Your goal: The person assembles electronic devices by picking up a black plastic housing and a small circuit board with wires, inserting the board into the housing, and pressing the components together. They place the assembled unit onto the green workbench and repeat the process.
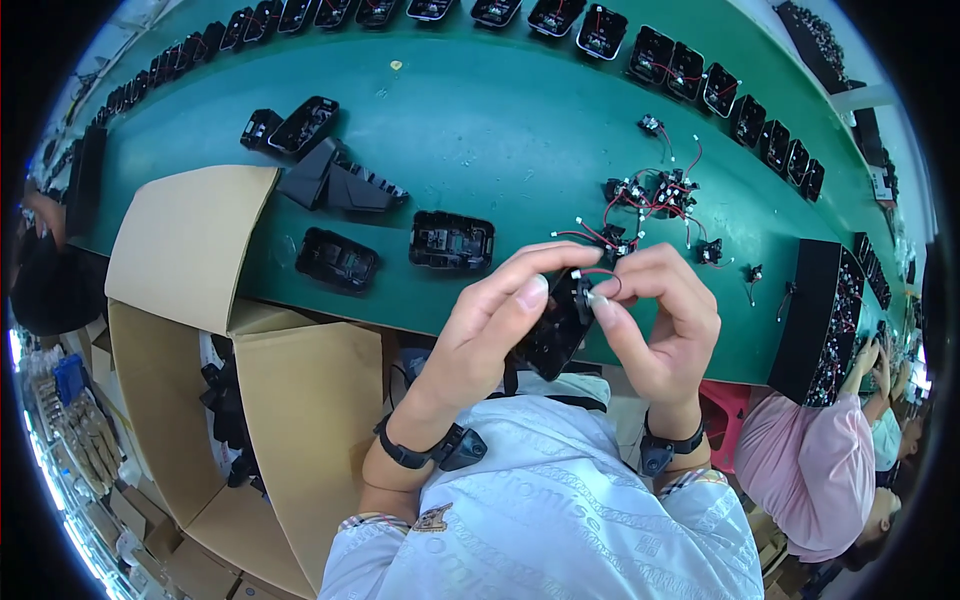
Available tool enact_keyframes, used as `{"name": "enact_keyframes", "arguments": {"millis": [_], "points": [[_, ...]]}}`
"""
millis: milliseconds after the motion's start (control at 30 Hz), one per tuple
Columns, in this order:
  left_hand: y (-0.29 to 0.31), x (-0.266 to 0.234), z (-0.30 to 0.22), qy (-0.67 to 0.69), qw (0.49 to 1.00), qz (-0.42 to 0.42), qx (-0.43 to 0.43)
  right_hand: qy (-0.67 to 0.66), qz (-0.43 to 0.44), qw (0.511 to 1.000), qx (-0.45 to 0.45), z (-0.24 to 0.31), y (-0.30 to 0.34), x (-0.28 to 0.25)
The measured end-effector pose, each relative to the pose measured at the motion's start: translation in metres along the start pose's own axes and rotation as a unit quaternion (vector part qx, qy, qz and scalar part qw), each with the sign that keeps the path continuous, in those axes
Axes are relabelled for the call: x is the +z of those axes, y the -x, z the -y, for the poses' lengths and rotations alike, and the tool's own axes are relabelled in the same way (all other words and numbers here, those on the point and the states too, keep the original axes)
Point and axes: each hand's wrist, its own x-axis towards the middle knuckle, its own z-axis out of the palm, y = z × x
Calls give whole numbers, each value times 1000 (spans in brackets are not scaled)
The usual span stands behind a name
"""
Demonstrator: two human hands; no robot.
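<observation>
Close in front of my body, above the table's near edge, I hold a black plastic housing (552, 340) tilted upright. My left hand (480, 325) is closed round its left side, thumb over the front. At its upper right edge, my right hand (668, 325) pinches a small pale connector (594, 298) on a red wire (608, 274); the fingers partly hide it. Just beyond lies a loose cluster of small black parts with red and black wires (650, 195). Two similar open housings, one (452, 240) nearer my hands and another (337, 260) farther left, rest on the green table.
More housings (305, 124) and black angular pieces (340, 188) lie at the left. Wired housings (602, 32) line the table's far side. An open cardboard box (310, 430) stands at my left. A black bin of small parts (805, 320) and a person in pink (810, 465) are right.
</observation>
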Motion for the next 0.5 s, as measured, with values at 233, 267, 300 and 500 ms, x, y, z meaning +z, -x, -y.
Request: {"name": "enact_keyframes", "arguments": {"millis": [233,267,300,500], "points": [[13,-5,-5,68,997,39,-25,-10,-7,1000,12,-3,2,5],[12,-5,-13,69,995,28,-66,1,2,1000,-1,-5,1,5],[12,-11,-12,68,995,28,-63,25,16,997,-66,-11,-2,2],[17,-31,5,67,993,94,-2,13,56,994,-94,-1,-10,-9]]}}
